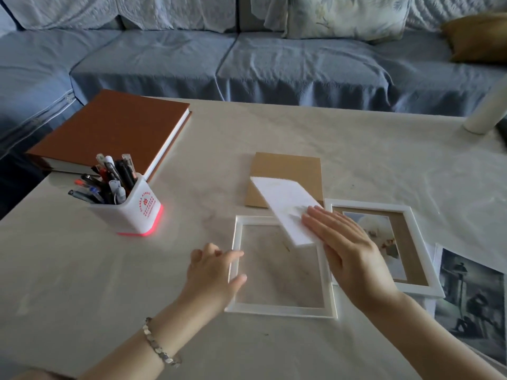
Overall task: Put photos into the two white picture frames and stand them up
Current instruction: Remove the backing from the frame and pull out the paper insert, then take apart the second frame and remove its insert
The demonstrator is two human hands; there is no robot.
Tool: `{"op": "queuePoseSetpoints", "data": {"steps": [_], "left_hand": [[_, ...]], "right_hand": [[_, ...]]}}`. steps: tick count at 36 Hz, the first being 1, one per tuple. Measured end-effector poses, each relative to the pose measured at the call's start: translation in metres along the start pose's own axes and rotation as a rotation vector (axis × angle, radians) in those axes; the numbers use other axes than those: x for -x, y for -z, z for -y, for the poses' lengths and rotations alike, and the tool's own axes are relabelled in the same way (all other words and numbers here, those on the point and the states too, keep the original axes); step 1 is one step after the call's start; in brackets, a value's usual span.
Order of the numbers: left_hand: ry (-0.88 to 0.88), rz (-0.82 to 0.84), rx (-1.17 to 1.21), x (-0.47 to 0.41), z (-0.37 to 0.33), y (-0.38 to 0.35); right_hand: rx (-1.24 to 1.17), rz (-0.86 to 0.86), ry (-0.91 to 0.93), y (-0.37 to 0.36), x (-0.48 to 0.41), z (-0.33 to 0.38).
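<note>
An empty white picture frame (326,286) lies flat on the table in front of me, the tabletop showing through its glass. My left hand (212,272) holds its left edge between thumb and fingers. My right hand (345,248) lies flat with straight fingers on a white pad (282,204) that slants across the frame's top right corner. To the right lies a second white frame (411,215) with a photo (384,231) inside it. A brown backing board (285,171) lies behind the pad. A dark photo (472,303) lies at the far right.
A white pen holder (137,209) full of pens stands at the left, with a brown book (109,127) behind it. A white cylinder (488,111) stands at the table's far right. A blue sofa (247,58) runs behind the table.
</note>
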State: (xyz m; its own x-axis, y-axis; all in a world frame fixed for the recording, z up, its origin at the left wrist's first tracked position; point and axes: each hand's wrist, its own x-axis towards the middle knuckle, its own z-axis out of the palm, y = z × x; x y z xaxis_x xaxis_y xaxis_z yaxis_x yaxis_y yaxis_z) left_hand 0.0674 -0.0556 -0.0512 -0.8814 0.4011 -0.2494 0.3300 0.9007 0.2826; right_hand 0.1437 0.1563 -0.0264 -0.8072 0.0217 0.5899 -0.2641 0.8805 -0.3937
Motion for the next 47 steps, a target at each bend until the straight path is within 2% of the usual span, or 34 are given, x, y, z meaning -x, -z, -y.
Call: {"op": "queuePoseSetpoints", "data": {"steps": [2,3,5,6,7,9,12,18,20,23,25,28,31,35,39,44,47], "left_hand": [[-0.013,-0.161,0.228,-0.006,0.001,0.009],[0.020,-0.195,0.456,-0.006,-0.001,0.019],[0.147,-0.118,1.020,-0.003,-0.011,0.038],[0.188,-0.043,1.223,-0.003,-0.014,0.044],[0.181,0.015,1.294,-0.001,-0.017,0.049],[0.129,0.000,1.263,0.002,-0.018,0.050],[0.148,-0.162,1.172,-0.002,-0.008,0.046],[0.166,-0.368,0.735,-0.036,0.041,0.041],[0.232,-0.357,0.583,-0.051,0.054,0.044],[0.301,-0.234,0.317,-0.064,0.062,0.043],[0.282,-0.189,0.146,-0.067,0.062,0.040],[0.201,-0.240,0.020,-0.064,0.059,0.033],[0.023,-0.310,0.039,-0.054,0.043,0.026],[-0.215,-0.227,0.066,-0.034,0.009,0.020],[-0.282,-0.123,0.140,-0.020,-0.023,0.012],[-0.350,-0.093,0.169,-0.011,-0.053,0.000],[-0.378,-0.088,0.179,-0.010,-0.066,-0.006]], "right_hand": [[-0.008,0.020,0.006,-0.010,0.000,0.005],[-0.009,0.032,0.010,-0.015,0.001,0.008],[0.011,0.071,0.045,-0.026,0.002,0.015],[0.024,0.096,0.076,-0.030,0.001,0.018],[0.032,0.121,0.106,-0.034,0.001,0.022],[0.027,0.174,0.132,-0.041,0.000,0.027],[0.011,0.254,0.135,-0.047,0.001,0.030],[0.070,0.335,0.009,-0.040,0.009,0.016],[0.070,0.375,-0.052,-0.036,0.013,0.010],[0.063,0.426,-0.113,-0.030,0.019,0.005],[0.073,0.450,-0.149,-0.026,0.022,0.004],[0.055,0.477,-0.240,-0.020,0.028,0.000],[0.066,0.496,-0.314,-0.007,0.030,-0.005],[0.099,0.511,-0.422,0.016,0.037,-0.015],[0.145,0.441,-0.582,0.046,0.054,-0.037],[0.229,0.413,-0.814,0.078,0.065,-0.069],[0.272,0.457,-0.918,0.083,0.061,-0.083]]}}
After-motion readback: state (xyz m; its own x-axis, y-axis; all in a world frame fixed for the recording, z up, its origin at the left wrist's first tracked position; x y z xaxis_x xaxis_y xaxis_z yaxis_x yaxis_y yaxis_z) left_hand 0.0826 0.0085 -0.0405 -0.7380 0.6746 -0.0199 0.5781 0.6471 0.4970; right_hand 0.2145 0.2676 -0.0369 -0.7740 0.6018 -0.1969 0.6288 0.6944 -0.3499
